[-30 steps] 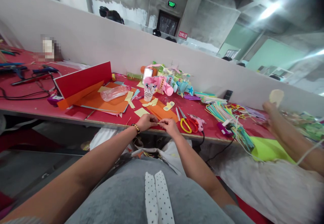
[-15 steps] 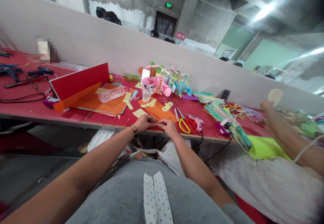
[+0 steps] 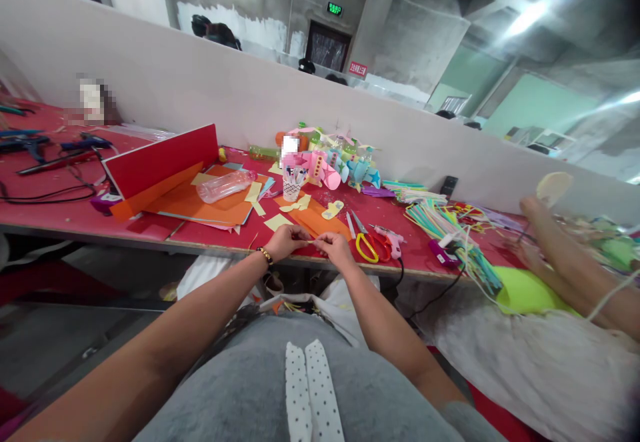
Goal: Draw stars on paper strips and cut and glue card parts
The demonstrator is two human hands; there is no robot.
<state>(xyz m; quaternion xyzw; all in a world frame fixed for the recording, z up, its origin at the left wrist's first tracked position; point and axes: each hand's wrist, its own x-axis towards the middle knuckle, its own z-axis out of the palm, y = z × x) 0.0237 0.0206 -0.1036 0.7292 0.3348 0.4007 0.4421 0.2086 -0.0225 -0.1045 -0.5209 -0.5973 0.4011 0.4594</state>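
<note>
My left hand (image 3: 289, 242) and my right hand (image 3: 334, 247) meet at the table's front edge, fingertips pinched on a small, thin yellowish strip (image 3: 312, 242) that is mostly hidden by the fingers. A beaded bracelet (image 3: 265, 255) circles my left wrist. Just beyond the hands lie an orange paper sheet (image 3: 323, 224), a pale yellow paper piece (image 3: 277, 222) and a cut yellow shape (image 3: 332, 210). To the right of my right hand are scissors (image 3: 367, 247) with yellow and red handles and a pink glue gun (image 3: 391, 239).
A patterned cup of pens (image 3: 292, 185) stands before several paper-decorated bottle planes (image 3: 325, 167). Left are a clear plastic bottle (image 3: 227, 186) and a red upright board (image 3: 163, 145). Right are bundled coloured sticks (image 3: 440, 225), a cable and another person's hand (image 3: 537, 210) holding a pale round piece.
My hands keep their pinch on the strip in nearly the same place. At the right, the other person's pale piece has tilted, and the bright green-yellow sheet by their arm looks more curved.
</note>
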